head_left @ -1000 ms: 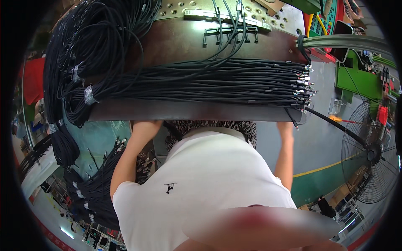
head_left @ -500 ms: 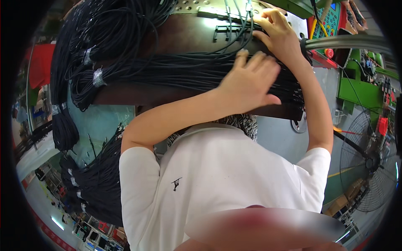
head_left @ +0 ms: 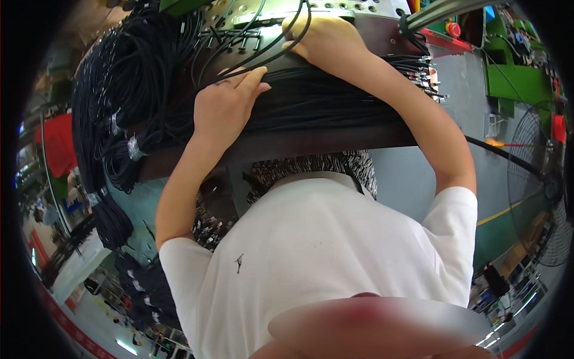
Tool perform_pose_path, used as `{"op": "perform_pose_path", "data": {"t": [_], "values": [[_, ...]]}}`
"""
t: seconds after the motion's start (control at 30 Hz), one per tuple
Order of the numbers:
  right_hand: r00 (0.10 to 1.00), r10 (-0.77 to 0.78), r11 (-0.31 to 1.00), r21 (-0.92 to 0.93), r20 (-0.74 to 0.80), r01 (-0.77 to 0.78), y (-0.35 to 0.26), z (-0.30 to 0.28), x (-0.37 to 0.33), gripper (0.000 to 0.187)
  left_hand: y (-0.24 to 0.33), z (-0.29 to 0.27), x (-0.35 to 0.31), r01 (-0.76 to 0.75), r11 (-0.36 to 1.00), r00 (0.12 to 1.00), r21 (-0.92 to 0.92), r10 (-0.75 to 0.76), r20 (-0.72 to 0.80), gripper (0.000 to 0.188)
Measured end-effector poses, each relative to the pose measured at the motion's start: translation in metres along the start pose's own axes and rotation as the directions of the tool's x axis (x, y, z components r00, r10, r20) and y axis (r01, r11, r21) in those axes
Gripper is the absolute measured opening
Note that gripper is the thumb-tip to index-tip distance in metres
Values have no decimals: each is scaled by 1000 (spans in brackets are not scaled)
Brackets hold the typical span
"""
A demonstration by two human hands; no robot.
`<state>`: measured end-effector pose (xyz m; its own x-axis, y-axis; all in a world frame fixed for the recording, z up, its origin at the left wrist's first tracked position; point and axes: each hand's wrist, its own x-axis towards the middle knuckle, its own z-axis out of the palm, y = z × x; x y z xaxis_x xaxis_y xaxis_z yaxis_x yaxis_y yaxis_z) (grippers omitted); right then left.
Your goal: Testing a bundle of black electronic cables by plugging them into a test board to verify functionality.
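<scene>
My left hand (head_left: pixel 224 107) is closed at the near side of a pair of looped black cables (head_left: pixel 263 60), its thumb and fingers pressed together where they run. Farther right, my right hand (head_left: pixel 326 43) is bent down with curled fingers at the edge of a metal plate (head_left: pixel 382 8). Those same cables arch across its fingertips, and what it grips is hidden. Between the hands and my body, a thick bundle of straight black cables (head_left: pixel 323 99) lies along the dark brown tabletop (head_left: pixel 287 142). Close beyond my left hand is a black rack with short prongs (head_left: pixel 242 42).
Big coils of black cable (head_left: pixel 128 72) are heaped at the left, some hanging over the edge with silvery ties (head_left: pixel 133 146). A metal tube (head_left: pixel 448 13) and a red emergency button (head_left: pixel 453 30) stand at the right. A caged fan (head_left: pixel 538 185) is lower right.
My left hand has moved left, from above the cable bundle to the looped cables. My right hand has shifted left along the plate. The whole view has turned somewhat.
</scene>
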<state>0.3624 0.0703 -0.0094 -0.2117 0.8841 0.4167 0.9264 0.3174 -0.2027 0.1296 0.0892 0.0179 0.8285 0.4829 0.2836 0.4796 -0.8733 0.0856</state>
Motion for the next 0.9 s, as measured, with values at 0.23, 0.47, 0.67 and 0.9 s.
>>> {"op": "perform_pose_path", "data": {"t": [0.23, 0.47, 0.67, 0.9], "values": [[997, 49, 995, 79, 66, -54, -25, 1, 22, 27, -1, 9, -6, 43, 999, 987, -17, -46, -155, 17], [997, 72, 994, 77, 34, -74, -35, 13, 39, 30, -1, 8, -4, -104, 995, 954, 9, 102, -281, 24], [941, 326, 942, 121, -88, -314, 7, -61, -43, 19, 0, -1, -3, 14, 990, 989, -138, -34, -144, 21], [389, 866, 494, 417, -314, -763, 89, -130, -263, 24, 25, -11, 89, 327, 774, 745, -542, 142, 652, 42]]}}
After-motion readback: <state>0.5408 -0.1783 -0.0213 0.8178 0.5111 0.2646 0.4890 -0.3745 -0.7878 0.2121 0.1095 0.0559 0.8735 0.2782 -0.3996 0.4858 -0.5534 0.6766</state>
